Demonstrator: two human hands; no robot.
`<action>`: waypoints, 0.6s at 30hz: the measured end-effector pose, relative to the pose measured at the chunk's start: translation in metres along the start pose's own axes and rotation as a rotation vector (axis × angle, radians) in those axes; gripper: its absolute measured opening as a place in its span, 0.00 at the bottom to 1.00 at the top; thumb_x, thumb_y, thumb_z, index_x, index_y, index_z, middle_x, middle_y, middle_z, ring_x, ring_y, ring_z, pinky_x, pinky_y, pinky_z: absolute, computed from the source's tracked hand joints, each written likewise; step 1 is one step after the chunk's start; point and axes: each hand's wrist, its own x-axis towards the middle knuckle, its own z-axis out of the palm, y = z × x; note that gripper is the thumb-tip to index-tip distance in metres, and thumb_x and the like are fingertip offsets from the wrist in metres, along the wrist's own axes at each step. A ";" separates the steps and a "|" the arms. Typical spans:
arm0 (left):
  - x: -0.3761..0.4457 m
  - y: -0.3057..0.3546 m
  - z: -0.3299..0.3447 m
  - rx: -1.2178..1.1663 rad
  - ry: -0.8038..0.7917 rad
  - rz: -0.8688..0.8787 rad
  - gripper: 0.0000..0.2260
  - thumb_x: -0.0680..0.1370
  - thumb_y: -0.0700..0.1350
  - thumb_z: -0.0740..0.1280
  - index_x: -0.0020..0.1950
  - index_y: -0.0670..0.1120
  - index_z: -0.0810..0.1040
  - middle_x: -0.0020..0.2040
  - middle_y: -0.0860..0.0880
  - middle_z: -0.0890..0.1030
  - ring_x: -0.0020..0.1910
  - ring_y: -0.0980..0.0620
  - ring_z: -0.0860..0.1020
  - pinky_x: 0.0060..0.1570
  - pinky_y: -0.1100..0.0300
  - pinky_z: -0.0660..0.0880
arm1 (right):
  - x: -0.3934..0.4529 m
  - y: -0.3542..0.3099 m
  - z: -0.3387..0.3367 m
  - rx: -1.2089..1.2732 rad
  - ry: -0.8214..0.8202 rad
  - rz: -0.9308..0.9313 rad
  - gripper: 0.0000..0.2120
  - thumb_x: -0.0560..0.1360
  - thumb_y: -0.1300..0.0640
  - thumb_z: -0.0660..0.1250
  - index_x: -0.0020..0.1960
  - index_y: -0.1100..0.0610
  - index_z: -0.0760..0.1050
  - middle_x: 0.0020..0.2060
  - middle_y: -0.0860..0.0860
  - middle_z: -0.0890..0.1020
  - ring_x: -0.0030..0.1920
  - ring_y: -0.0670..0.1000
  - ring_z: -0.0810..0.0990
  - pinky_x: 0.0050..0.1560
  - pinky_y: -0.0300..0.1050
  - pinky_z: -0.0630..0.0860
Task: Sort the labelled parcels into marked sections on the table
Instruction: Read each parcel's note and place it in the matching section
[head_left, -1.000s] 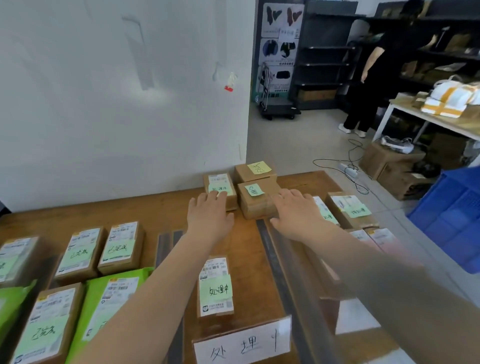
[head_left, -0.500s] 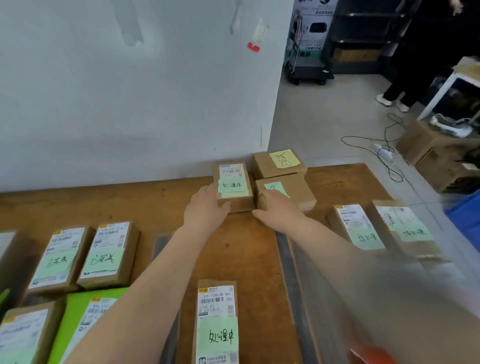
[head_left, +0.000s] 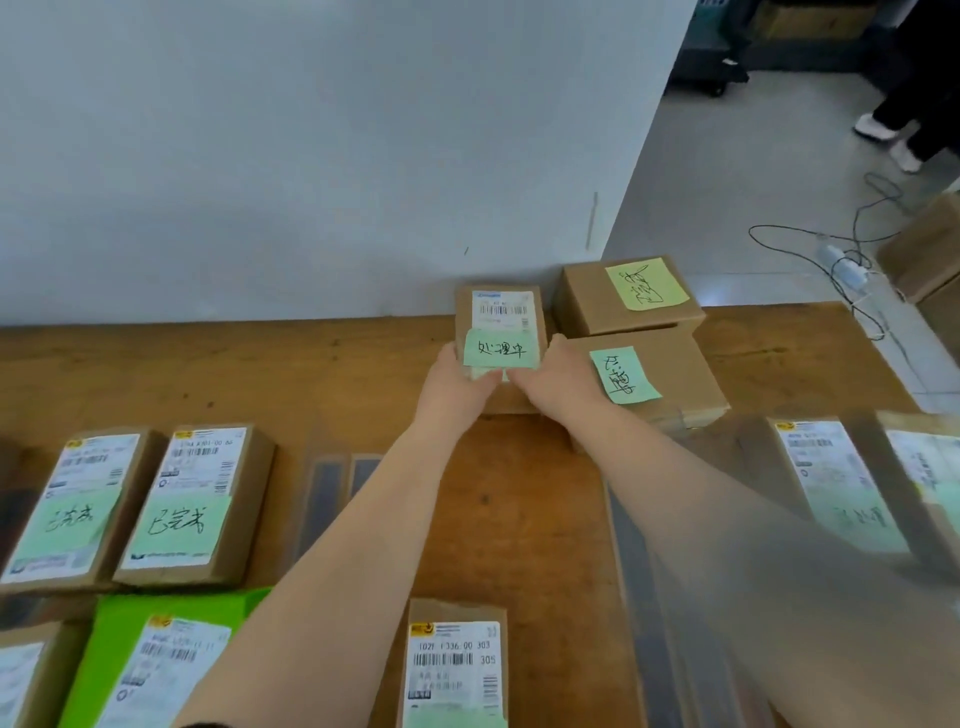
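A small brown parcel (head_left: 501, 317) with a white shipping label and a green handwritten note lies at the far edge of the wooden table (head_left: 260, 374), against the wall. My left hand (head_left: 454, 387) grips its near left corner and my right hand (head_left: 556, 379) grips its near right side, thumbs on top. Two more brown boxes stand just to the right: one with a yellow note (head_left: 628, 296) at the back and one with a green note (head_left: 654, 374) in front of it.
Two labelled parcels (head_left: 140, 504) lie side by side at the left, with a green mailer (head_left: 156, 660) below them. Another parcel (head_left: 452, 665) lies near the front centre. Blurred parcels (head_left: 841, 483) lie at the right. Dark tape strips (head_left: 337, 493) mark sections. Cables and a person's feet are on the floor beyond.
My right hand has moved from the green-note box leftward onto the small parcel, so both hands now grip it. The camera has moved closer and tilted down.
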 end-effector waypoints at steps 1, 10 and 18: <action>0.002 -0.003 0.001 -0.009 0.012 -0.006 0.22 0.77 0.44 0.66 0.68 0.44 0.65 0.65 0.48 0.75 0.58 0.52 0.75 0.39 0.66 0.70 | 0.002 -0.003 0.003 0.023 -0.007 0.029 0.23 0.75 0.54 0.67 0.64 0.62 0.64 0.61 0.57 0.75 0.59 0.57 0.76 0.39 0.43 0.70; -0.021 -0.011 -0.015 -0.141 0.165 -0.025 0.23 0.77 0.43 0.66 0.70 0.47 0.65 0.65 0.49 0.75 0.58 0.54 0.74 0.45 0.64 0.73 | -0.015 -0.014 0.009 0.144 0.044 -0.018 0.24 0.76 0.52 0.66 0.68 0.60 0.66 0.64 0.57 0.70 0.60 0.57 0.75 0.57 0.51 0.76; -0.092 0.011 -0.032 -0.307 0.240 0.062 0.19 0.75 0.42 0.69 0.65 0.50 0.71 0.62 0.51 0.77 0.59 0.52 0.75 0.58 0.53 0.76 | -0.088 -0.009 -0.022 0.365 0.186 -0.128 0.24 0.75 0.56 0.68 0.69 0.56 0.67 0.63 0.53 0.76 0.63 0.52 0.74 0.61 0.49 0.74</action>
